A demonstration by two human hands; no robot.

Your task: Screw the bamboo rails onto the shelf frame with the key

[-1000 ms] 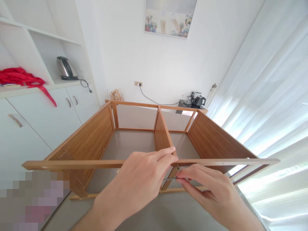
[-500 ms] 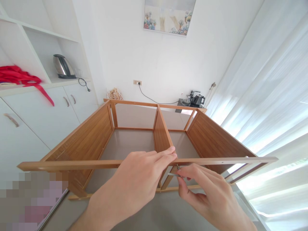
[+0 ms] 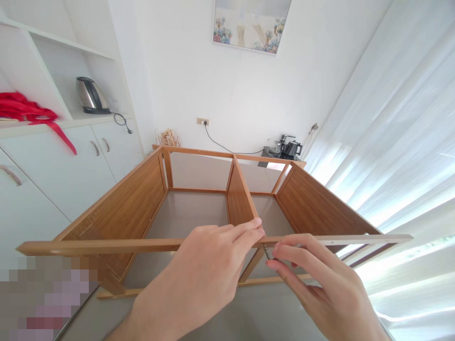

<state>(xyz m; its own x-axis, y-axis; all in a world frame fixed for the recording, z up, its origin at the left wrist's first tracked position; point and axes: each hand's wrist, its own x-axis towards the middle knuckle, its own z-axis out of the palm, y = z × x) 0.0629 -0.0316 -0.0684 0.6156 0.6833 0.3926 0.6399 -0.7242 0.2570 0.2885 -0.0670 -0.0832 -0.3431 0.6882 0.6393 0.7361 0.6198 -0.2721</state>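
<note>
A wooden shelf frame point(image 3: 106, 246) lies before me, with a middle divider board point(image 3: 239, 189) meeting its near rail. My left hand point(image 3: 209, 265) grips that rail at the joint, its fingertips resting on the end of the divider. Just right of it, beneath the rail, my right hand point(image 3: 320, 274) pinches a thin metal hex key point(image 3: 267, 254) between thumb and fingers. The key's upper end meets the underside of the rail, where a screw sits. Part of the key is hidden behind my fingers.
White cabinets point(image 3: 46, 161) on the left hold a steel kettle point(image 3: 93, 97) and red cloth point(image 3: 24, 109). Behind the frame, a dark stand carries a black kettle point(image 3: 292, 148), with dried stalks point(image 3: 168, 138) further left. Pale curtains point(image 3: 401, 156) hang at the right.
The hex key has swung from lying nearly level to pointing steeply up at the rail. My right hand has shifted slightly right, while my left hand keeps its hold.
</note>
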